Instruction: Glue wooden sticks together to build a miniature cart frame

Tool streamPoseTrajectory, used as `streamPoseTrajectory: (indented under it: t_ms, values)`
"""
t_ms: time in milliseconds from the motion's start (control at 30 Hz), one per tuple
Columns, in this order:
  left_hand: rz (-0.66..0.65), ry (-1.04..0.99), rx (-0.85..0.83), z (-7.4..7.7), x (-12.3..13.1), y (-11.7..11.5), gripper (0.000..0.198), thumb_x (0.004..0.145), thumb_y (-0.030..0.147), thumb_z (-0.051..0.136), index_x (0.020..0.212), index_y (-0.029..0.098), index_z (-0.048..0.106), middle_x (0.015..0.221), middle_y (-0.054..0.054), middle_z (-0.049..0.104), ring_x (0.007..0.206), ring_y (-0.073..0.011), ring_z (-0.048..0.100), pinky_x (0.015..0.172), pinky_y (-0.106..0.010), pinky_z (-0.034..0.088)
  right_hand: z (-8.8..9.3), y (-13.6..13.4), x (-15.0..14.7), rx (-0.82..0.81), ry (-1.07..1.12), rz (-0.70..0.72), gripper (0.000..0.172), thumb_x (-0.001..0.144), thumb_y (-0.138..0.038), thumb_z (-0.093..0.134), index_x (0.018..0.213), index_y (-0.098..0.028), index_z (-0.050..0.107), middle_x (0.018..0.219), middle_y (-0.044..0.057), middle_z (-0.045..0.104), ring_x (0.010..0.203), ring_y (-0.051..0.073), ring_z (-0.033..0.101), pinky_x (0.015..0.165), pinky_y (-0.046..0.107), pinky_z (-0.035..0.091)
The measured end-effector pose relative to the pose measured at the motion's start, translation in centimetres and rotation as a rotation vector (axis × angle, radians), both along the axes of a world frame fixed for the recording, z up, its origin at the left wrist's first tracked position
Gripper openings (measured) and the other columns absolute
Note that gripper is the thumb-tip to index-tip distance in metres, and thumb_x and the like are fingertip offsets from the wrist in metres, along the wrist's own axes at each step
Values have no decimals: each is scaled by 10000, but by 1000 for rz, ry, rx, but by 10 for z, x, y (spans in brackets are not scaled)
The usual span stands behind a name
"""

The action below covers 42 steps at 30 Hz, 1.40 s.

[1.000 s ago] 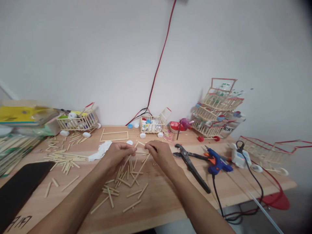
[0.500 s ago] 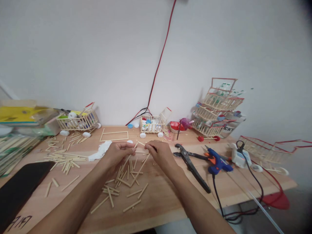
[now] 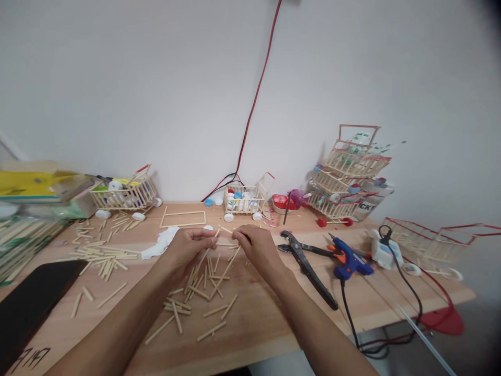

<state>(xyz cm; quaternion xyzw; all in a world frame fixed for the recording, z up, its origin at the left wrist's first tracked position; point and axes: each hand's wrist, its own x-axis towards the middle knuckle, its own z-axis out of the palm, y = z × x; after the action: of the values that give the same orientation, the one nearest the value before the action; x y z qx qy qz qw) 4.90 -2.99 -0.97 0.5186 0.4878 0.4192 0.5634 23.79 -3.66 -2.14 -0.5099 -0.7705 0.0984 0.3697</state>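
Note:
Above the wooden table, my left hand (image 3: 192, 243) pinches a thin wooden stick (image 3: 217, 232) that slants down toward me. My right hand (image 3: 255, 242) grips a short wooden stick (image 3: 226, 230) between thumb and fingers. The two sticks come close at their far ends; I cannot tell whether they are joined. Below my fingers, a crosswise stick (image 3: 226, 245) and a long slanting stick (image 3: 226, 272) show, perhaps parts of one frame. Loose cut sticks (image 3: 203, 290) lie scattered under and in front of my hands.
Rightward lie black-handled pliers (image 3: 309, 271), a blue glue gun (image 3: 351, 261) and a white power adapter (image 3: 385, 250). Small stick carts (image 3: 245, 201) stand along the wall, some stacked (image 3: 344, 183). A stick rectangle (image 3: 183, 212), white tissue (image 3: 161, 243) and a black slab (image 3: 39, 303) are leftward.
Nothing more than a very slight shift of the whole view. Both hands keep the same place and grip.

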Motion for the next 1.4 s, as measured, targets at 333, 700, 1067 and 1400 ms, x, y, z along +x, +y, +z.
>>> streamPoseTrajectory:
  t_ms: [333, 700, 1067, 1400]
  values:
    - [4, 33, -30, -2, 0, 2, 241, 584, 325, 753, 754, 157, 717, 616, 9, 628, 510, -87, 444, 495, -219, 283, -1, -1, 0, -7, 7, 1, 194, 895, -177, 508, 790, -187, 671, 787, 9, 685, 753, 129, 592, 694, 208, 373]
    - [7, 65, -37, -2, 0, 1, 299, 577, 345, 753, 812, 161, 730, 616, 10, 635, 446, -69, 379, 452, -226, 222, 1, 0, -1, -13, -12, 0, 203, 895, -181, 503, 782, -185, 671, 783, 11, 682, 744, 130, 590, 686, 210, 374]
    - [22, 59, -48, 2, 1, -1, 286, 559, 331, 757, 783, 157, 729, 625, 2, 645, 478, -80, 429, 475, -225, 261, 2, -1, 0, -43, -20, 2, 202, 896, -191, 504, 796, -188, 679, 808, 19, 691, 764, 134, 597, 700, 210, 382]
    - [9, 54, -31, 3, 1, -1, 271, 563, 343, 751, 774, 174, 734, 615, 8, 639, 444, -79, 396, 456, -234, 235, 2, 0, 0, -41, -25, 6, 205, 891, -184, 505, 797, -197, 687, 821, 22, 700, 770, 139, 603, 704, 217, 387]
